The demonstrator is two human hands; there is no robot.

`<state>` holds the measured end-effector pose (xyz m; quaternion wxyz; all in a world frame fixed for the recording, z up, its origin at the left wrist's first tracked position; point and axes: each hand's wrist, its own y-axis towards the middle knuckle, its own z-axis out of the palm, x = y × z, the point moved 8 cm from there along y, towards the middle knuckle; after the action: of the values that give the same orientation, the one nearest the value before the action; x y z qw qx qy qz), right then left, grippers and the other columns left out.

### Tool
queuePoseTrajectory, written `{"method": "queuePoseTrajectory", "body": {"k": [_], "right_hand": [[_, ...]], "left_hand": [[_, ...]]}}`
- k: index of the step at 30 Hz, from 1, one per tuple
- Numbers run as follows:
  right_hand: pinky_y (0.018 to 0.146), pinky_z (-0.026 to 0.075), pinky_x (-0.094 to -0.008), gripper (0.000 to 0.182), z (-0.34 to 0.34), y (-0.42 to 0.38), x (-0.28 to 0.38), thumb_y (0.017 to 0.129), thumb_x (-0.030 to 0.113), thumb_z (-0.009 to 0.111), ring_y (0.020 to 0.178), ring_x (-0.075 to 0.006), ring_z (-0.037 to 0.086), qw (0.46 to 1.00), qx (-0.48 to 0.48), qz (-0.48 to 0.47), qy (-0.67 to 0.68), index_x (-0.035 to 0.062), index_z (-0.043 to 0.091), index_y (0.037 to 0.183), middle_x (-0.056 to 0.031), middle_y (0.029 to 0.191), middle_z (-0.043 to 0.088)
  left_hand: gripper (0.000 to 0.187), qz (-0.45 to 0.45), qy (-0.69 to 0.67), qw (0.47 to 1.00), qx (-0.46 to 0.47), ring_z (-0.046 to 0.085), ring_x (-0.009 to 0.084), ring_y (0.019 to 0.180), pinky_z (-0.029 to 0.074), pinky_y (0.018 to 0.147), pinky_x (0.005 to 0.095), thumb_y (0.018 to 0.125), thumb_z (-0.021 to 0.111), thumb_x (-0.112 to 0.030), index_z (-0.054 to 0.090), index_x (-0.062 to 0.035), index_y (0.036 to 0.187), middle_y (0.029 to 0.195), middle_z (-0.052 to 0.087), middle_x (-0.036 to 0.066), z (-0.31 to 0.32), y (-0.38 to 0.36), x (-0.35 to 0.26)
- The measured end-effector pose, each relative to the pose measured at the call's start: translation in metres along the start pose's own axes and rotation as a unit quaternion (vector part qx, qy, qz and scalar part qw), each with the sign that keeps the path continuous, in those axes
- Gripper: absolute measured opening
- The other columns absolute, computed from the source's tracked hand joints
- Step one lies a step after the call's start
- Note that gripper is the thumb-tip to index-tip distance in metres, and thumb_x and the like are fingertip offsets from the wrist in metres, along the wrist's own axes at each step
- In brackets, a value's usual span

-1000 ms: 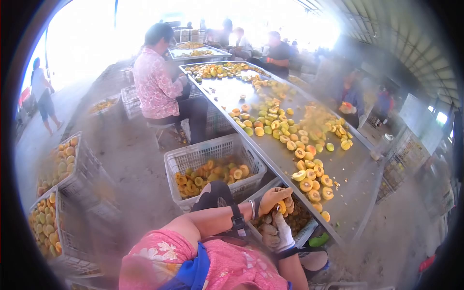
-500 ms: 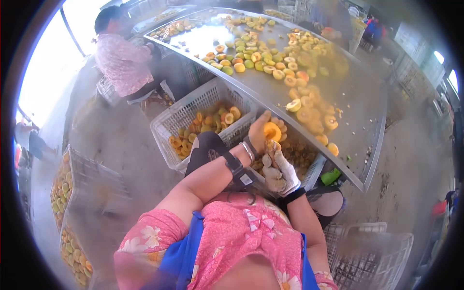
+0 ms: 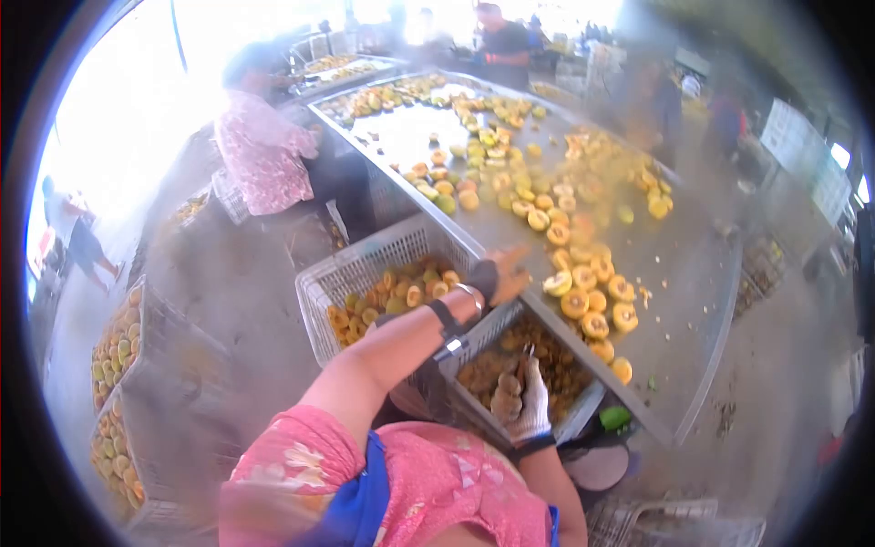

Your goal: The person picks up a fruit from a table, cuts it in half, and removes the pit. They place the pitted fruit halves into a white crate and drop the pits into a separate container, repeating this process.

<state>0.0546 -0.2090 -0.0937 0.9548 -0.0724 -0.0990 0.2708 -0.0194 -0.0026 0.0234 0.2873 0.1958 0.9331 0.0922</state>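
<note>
Reaching over the near edge of the metal table (image 3: 679, 273), my left hand (image 3: 504, 276) has its fingers spread and nothing visible in it, close to halved yellow-orange fruit (image 3: 575, 304). My right hand (image 3: 521, 401), in a whitish glove, is closed around a small tool (image 3: 526, 357) with a thin metal tip. It is over a crate (image 3: 588, 406) of small brown pieces, probably pits. Left of that crate, a white crate (image 3: 314, 305) holds more halved fruit (image 3: 401, 292).
A person in a pink patterned top (image 3: 260, 150) sits at the table's left side. Others stand beyond it, including one in dark clothing (image 3: 504, 50). Fruit-filled crates (image 3: 141, 365) line the far left; empty-looking crates (image 3: 674, 524) lie at lower right.
My left hand has left the gloved hand and moved up to the table edge; the fruit half it held no longer shows in it. My gloved hand is lower, and the view has tilted up.
</note>
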Motion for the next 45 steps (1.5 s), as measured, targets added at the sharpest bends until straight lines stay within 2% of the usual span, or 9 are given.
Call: {"method": "queuePoseTrajectory", "body": {"k": [2,7,20,24,30,34,36,39,45], "right_hand": [[0.035,0.027,-0.0294,0.044,0.002,-0.005,0.004,0.099,0.056,0.049,0.038,-0.0105,0.034,0.999,-0.028,-0.024,-0.033,0.0152,0.065,0.101,0.0043,0.061,0.045],[0.036,0.027,-0.0287,0.042,0.002,-0.01,0.01,0.1,0.053,0.05,0.038,-0.0109,0.035,0.996,-0.063,-0.043,-0.043,0.0141,0.065,0.098,0.0034,0.061,0.045],[0.035,0.024,-0.0267,0.037,0.001,-0.015,0.004,0.099,0.051,0.055,0.038,-0.0106,0.032,0.973,-0.15,-0.053,-0.165,0.0149,0.06,0.094,0.0031,0.058,0.041],[0.035,0.026,-0.0248,0.029,0.008,-0.019,0.013,0.101,0.047,0.054,0.038,-0.0093,0.034,0.94,-0.183,-0.097,-0.271,0.0181,0.06,0.096,0.0038,0.058,0.044],[0.04,0.038,-0.0242,0.028,0.043,-0.024,0.033,0.102,0.041,0.054,0.044,-0.0082,0.046,0.757,-0.211,-0.263,-0.559,0.0136,0.057,0.106,0.002,0.065,0.053],[0.081,0.048,-0.0336,0.039,0.094,-0.019,0.031,0.103,0.031,0.053,0.088,-0.0203,0.059,0.674,-0.233,-0.183,-0.677,-0.0009,0.057,0.124,-0.0126,0.099,0.062],[0.082,0.049,-0.0369,0.041,0.092,-0.011,0.038,0.102,0.033,0.054,0.092,-0.0274,0.062,0.585,-0.186,-0.271,-0.741,-0.003,0.057,0.122,-0.017,0.1,0.064],[0.091,0.048,-0.0437,0.053,0.097,-0.004,0.039,0.101,0.036,0.055,0.11,-0.0446,0.06,0.563,-0.173,-0.29,-0.754,-0.0093,0.053,0.128,-0.0305,0.117,0.063],[0.099,0.045,-0.0433,0.065,0.094,-0.003,0.033,0.101,0.043,0.05,0.121,-0.0455,0.055,0.539,-0.181,-0.278,-0.774,-0.011,0.045,0.138,-0.0337,0.129,0.057]], "left_hand": [[0.06,0.16,0.082,0.983,-0.032,0.066,0.0367,0.104,0.053,0.091,0.0431,0.089,0.057,-0.027,0.043,-0.0139,0.145,0.135,0.057,0.023,0.051,0.026,-0.011],[0.069,-0.004,-0.006,0.946,0.325,0.059,0.0338,0.119,0.052,0.093,0.0454,0.081,0.066,-0.021,0.041,-0.0125,0.145,0.126,0.059,0.021,0.079,0.043,-0.051],[0.042,0.083,-0.107,0.989,0.053,0.064,0.0336,0.102,0.053,0.086,0.0379,0.079,0.069,-0.02,0.058,-0.0044,0.116,0.107,0.065,0.015,0.038,0.009,-0.069],[0.034,-0.064,-0.678,0.732,0.004,0.064,0.0176,0.099,0.056,0.084,0.0359,0.081,0.063,-0.003,0.06,-0.0057,0.114,0.107,0.062,0.006,0.038,-0.032,-0.043],[0.039,-0.14,-0.862,0.484,0.058,0.067,0.0271,0.105,0.059,0.086,0.045,0.104,0.047,-0.036,0.057,-0.0025,0.12,0.113,0.066,0.013,0.025,-0.088,-0.022],[0.04,-0.155,-0.857,0.49,0.036,0.068,0.0271,0.097,0.057,0.085,0.0429,0.105,0.044,-0.035,0.055,-0.0014,0.122,0.11,0.066,0.015,0.02,-0.104,-0.016],[0.038,-0.073,-0.744,0.663,-0.024,0.067,0.0268,0.095,0.057,0.082,0.041,0.105,0.044,-0.034,0.055,-0.0018,0.122,0.109,0.066,0.015,0.017,-0.104,-0.007],[0.035,-0.135,-0.866,0.477,0.065,0.066,0.0255,0.095,0.056,0.077,0.0374,0.104,0.047,-0.033,0.056,-0.0031,0.121,0.105,0.065,0.013,0.012,-0.116,-0.028],[0.033,-0.116,-0.836,0.537,0.017,0.064,0.0208,0.095,0.054,0.082,0.0352,0.103,0.05,-0.034,0.061,-0.0039,0.115,0.105,0.064,0.008,0.011,-0.121,-0.025]]}}
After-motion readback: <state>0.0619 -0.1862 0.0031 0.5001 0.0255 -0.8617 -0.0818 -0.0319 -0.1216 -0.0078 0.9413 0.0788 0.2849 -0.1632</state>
